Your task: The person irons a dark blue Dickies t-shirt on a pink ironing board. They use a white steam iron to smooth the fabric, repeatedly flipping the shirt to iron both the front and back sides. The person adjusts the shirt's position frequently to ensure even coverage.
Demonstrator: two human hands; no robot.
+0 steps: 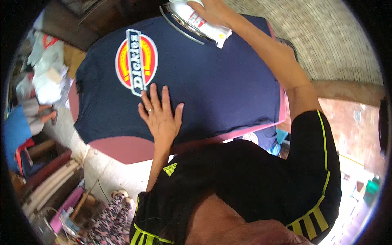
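A dark navy T-shirt (220, 90) is spread over a pinkish-red ironing board (122, 150), its neck end toward the left. On its chest is a red, yellow and white printed emblem (148, 61). My left hand (162, 116) lies flat on the cloth just below the emblem, fingers spread, a ring on one finger. At the far edge of the board, my right hand (210, 11) grips a white iron (196, 21) with a shiny metal base. A curved metal strip (179, 29) runs beside the iron. Whether the iron's base touches the shirt, I cannot tell.
White plastic bags (49, 77) are heaped at the far left. A person in blue (18, 124) is below them, and patterned-clothed legs (112, 218) show at the lower left, near wooden pieces (53, 185). A woven surface (326, 36) extends at the far right.
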